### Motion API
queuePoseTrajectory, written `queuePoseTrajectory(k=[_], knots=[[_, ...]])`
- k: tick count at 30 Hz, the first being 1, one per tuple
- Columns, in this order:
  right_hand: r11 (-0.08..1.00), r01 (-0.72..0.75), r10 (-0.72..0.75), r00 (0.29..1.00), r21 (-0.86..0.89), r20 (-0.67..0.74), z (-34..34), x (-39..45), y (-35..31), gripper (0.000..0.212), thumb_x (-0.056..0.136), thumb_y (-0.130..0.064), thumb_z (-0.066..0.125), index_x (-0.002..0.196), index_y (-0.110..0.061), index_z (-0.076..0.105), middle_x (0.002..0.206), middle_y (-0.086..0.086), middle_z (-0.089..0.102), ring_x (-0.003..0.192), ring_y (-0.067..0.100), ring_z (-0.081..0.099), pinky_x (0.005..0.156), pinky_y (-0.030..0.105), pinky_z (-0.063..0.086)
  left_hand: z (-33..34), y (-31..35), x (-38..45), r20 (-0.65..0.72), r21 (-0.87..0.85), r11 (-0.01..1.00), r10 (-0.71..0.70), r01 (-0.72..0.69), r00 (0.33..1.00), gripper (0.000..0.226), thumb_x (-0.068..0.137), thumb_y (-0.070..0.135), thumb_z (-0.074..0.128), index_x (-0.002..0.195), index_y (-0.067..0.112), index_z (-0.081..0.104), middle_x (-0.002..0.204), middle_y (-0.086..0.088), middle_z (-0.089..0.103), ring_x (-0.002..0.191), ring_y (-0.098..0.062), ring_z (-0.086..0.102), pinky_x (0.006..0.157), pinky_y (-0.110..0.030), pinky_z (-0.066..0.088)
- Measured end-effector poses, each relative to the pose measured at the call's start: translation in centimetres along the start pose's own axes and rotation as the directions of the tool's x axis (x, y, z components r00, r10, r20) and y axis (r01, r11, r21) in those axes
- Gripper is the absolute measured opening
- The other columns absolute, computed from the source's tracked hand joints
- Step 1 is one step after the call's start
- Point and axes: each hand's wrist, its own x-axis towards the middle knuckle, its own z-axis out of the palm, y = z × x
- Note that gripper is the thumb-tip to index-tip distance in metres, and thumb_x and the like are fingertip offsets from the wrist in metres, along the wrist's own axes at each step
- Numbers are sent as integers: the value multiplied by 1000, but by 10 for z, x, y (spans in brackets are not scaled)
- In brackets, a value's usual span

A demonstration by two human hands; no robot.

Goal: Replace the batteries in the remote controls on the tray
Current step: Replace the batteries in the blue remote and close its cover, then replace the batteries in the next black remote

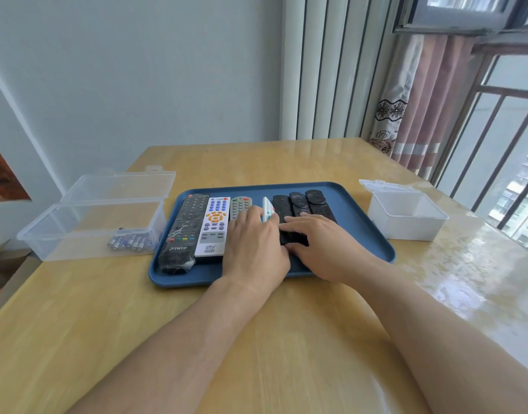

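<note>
Both hands on tray [376,234]: L [254,246] grips small white remote [268,209], R [319,243] flat on black remote [282,210].

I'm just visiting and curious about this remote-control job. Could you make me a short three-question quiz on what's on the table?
1. True or false: the spare batteries lie in the clear box left of the tray.
2. Which hand holds the small white remote? A left, B right.
3. Fill in: the tray's colour is ____.

Key: 1 true; 2 A, the left hand, while the right hand rests on the black remotes; 3 blue.
</note>
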Motion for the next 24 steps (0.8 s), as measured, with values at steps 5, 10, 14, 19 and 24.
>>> queuePoseTrajectory(k=[5,10,14,19,24], knots=[[1000,7,-7,1000,-3,9,-2,0,-1,45,101,-30,53,145,-39,49,156,-13,41,151,17,24,118,32,22,-2,2,0,-25,104,995,8,-6,1000,38,88,31,60,124,21,63,132,-3,54,125,-28,40,102,-39,30],[1000,-6,6,1000,-18,21,-3,0,-2,45,102,-32,52,147,-37,48,157,-14,39,151,16,23,119,34,22,-1,0,-1,-30,132,991,4,0,1000,33,88,33,59,118,20,66,129,-3,55,124,-27,40,100,-39,30],[1000,-9,10,1000,-23,26,-3,-1,-3,45,103,-32,52,147,-36,47,158,-14,38,151,15,22,119,33,21,-1,0,-2,-17,156,988,-10,12,1000,39,93,40,53,124,19,64,134,-3,55,131,-27,37,105,-41,27],[999,-10,11,1000,-41,28,-3,0,-2,46,103,-35,53,148,-35,46,158,-14,38,151,15,22,119,34,23,-1,-5,0,54,145,988,-53,44,997,48,101,43,35,131,15,61,142,-4,54,137,-26,32,113,-42,24],[999,-1,3,999,-38,48,-6,-1,-4,44,103,-35,52,147,-38,48,157,-15,38,151,16,22,119,35,23,-2,-7,2,63,119,992,-54,46,997,62,96,38,14,127,16,64,144,-2,54,140,-26,30,114,-45,23]])
